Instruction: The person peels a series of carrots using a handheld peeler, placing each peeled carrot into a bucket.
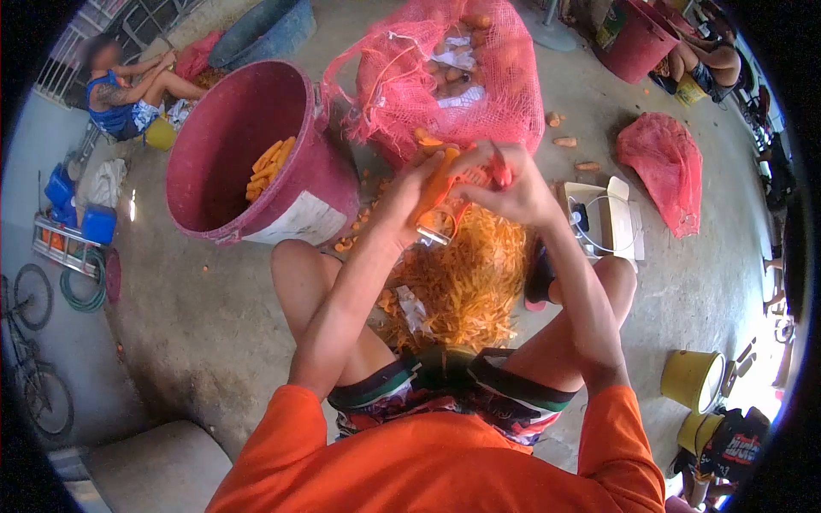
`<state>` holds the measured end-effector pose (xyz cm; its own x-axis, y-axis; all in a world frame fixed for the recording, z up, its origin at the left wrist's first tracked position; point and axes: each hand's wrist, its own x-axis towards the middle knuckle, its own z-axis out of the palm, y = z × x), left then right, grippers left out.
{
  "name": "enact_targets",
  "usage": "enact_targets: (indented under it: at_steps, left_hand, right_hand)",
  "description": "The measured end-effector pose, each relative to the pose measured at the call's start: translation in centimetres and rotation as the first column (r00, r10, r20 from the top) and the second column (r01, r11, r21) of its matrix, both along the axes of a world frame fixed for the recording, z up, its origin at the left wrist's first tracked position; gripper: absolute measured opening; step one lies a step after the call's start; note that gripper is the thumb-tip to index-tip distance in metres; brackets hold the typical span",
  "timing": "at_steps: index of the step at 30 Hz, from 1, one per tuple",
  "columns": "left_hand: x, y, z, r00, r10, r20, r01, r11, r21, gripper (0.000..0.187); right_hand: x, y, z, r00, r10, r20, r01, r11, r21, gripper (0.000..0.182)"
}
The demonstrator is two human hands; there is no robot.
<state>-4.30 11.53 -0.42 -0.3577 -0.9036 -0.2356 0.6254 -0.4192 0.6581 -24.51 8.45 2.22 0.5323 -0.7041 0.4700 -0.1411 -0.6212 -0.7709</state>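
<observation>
Both hands meet in front of me, over a heap of carrot peelings (483, 282) between my legs. My left hand (409, 195) is closed around an orange peeler (434, 198), its metal blade pointing down toward me. Close against it, my right hand (513, 190) has its fingers curled at a red piece (499, 168); what this piece is, I cannot make out. An orange carrot end (425, 137) shows just beyond my left fingers. Behind the hands stands a pink mesh sack (505, 111) of carrots. Peeled carrots (270, 168) lie inside a large dark-red tub (235, 111) on the left.
Loose carrots (564, 142) and a pink mesh bag (663, 167) lie on the floor at right, near an open white box (603, 214) with a cable. Other people sit at far left and upper right. Yellow buckets (693, 379) stand lower right; a bicycle (38, 359) is far left.
</observation>
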Motion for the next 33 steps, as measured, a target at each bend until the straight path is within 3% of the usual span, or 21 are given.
enact_targets:
  at_steps: [1,3,4,7,8,9,11,12,13,14,15,17,19,21,23,25,26,29,30,32,33]
  left_hand:
    - [0.4,-0.1,-0.7,1.000,-0.001,0.007,0.001,1.000,0.008,0.028]
    - [1.2,-0.2,-2.4,0.993,-0.120,-0.021,0.117,0.987,-0.110,0.027]
    - [1.2,0.1,-2.3,0.997,-0.068,0.026,0.068,0.998,-0.009,0.026]
    - [1.2,0.0,-1.0,0.988,-0.129,-0.089,0.135,0.989,0.063,0.025]
    - [0.6,0.2,-0.5,0.988,-0.128,-0.091,0.134,0.989,0.062,0.025]
    - [-0.3,0.5,0.5,0.996,-0.046,-0.081,0.051,0.997,0.063,0.025]
    - [-0.3,0.5,0.4,0.998,0.039,-0.059,-0.035,0.996,0.077,0.025]
    - [0.2,0.1,-0.7,0.997,-0.028,-0.073,0.030,0.999,0.020,0.026]
    - [0.5,-0.7,-1.9,0.992,-0.096,-0.088,0.092,0.994,-0.050,0.026]
    - [0.7,-1.3,-3.1,0.984,-0.085,-0.157,0.079,0.996,-0.045,0.027]
    - [0.8,-0.8,-2.9,0.984,-0.080,-0.160,0.074,0.996,-0.042,0.027]
    - [0.9,-0.3,-1.4,0.999,-0.032,-0.020,0.032,0.999,0.004,0.027]
    - [0.8,-0.5,-1.9,0.995,-0.033,-0.093,0.032,0.999,-0.015,0.025]
    - [0.6,-0.4,-1.3,0.999,-0.038,-0.024,0.036,0.996,-0.081,0.024]
    - [0.7,-0.3,-1.8,1.000,-0.026,-0.003,0.025,0.996,-0.081,0.023]
    - [1.3,-0.6,-2.4,0.986,-0.152,-0.071,0.141,0.979,-0.148,0.023]
    - [1.3,-0.1,-1.9,0.986,-0.136,-0.101,0.127,0.988,-0.084,0.025]
    - [1.4,-0.4,-2.1,0.971,-0.156,-0.179,0.150,0.988,-0.048,0.027]
    - [0.7,0.0,-1.1,0.971,-0.155,-0.182,0.148,0.988,-0.049,0.027]
    - [-0.9,0.6,1.9,0.996,0.085,-0.013,-0.084,0.994,0.072,0.027]
    - [-0.5,0.5,1.3,0.996,0.086,-0.007,-0.085,0.994,0.075,0.027]
  right_hand:
    - [0.0,0.2,-0.3,0.998,-0.059,-0.026,0.059,0.998,0.036,0.023]
    - [-2.2,-3.5,-2.1,0.955,-0.217,0.203,0.188,0.971,0.150,0.021]
    - [-3.5,-4.3,-0.9,0.944,-0.328,0.026,0.325,0.943,0.067,0.021]
    - [-2.2,-2.4,-0.3,0.971,-0.210,0.117,0.201,0.976,0.082,0.021]
    - [-0.9,-0.6,-0.6,0.986,-0.032,0.161,0.010,0.990,0.139,0.023]
    - [0.3,0.3,0.1,0.995,0.086,0.055,-0.080,0.992,-0.102,0.024]
    - [0.4,0.5,0.5,0.998,0.042,-0.035,-0.042,0.999,0.009,0.022]
    - [0.2,0.3,-0.2,0.999,0.039,-0.029,-0.038,0.999,0.023,0.022]
    - [-0.3,-1.0,-0.7,0.996,-0.082,0.031,0.081,0.996,0.040,0.021]
    - [-0.9,-2.2,-1.1,0.977,-0.196,0.085,0.191,0.980,0.061,0.020]
    - [-1.7,-2.7,-1.3,0.978,-0.192,0.082,0.188,0.980,0.063,0.020]
    - [-2.9,-3.7,-1.0,0.951,-0.281,0.131,0.288,0.957,-0.037,0.019]
    - [-1.4,-1.3,-0.7,0.951,-0.278,0.138,0.273,0.961,0.055,0.020]
    - [0.5,0.8,0.3,0.997,0.058,0.041,-0.056,0.998,-0.034,0.021]
    - [0.5,0.5,0.0,0.998,0.055,0.016,-0.054,0.998,-0.028,0.022]
    - [-1.5,-2.4,-1.8,0.949,-0.238,0.205,0.224,0.971,0.088,0.021]
    - [-3.1,-3.8,-1.4,0.946,-0.313,0.087,0.303,0.947,0.107,0.021]
    - [-2.8,-3.2,-1.2,0.949,-0.236,0.207,0.219,0.970,0.100,0.020]
    - [-1.6,-1.2,0.0,0.986,-0.157,0.060,0.156,0.987,0.021,0.019]
    - [-0.2,0.2,0.6,0.993,-0.108,0.036,0.107,0.994,0.039,0.019]
    - [0.2,0.6,0.4,0.998,-0.060,0.015,0.059,0.996,0.070,0.018]
